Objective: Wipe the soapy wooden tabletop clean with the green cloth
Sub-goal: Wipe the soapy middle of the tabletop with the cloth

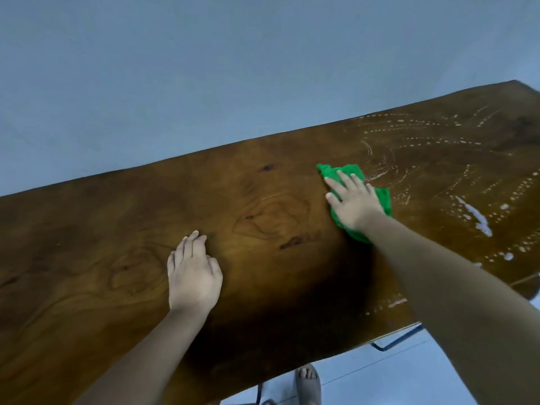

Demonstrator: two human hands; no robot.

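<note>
A dark brown wooden tabletop runs across the view, tilted up to the right. White soap dots and streaks cover its right part; the left and middle look bare. The green cloth lies bunched on the wood at the edge of the soapy area. My right hand presses flat on top of the cloth with fingers spread, hiding most of it. My left hand rests palm down on the bare wood, nearer to me and to the left, holding nothing.
A plain blue-grey wall stands right behind the table's far edge. Below the near edge I see a pale tiled floor, a foot in a sandal and a blue metal frame bar under the table.
</note>
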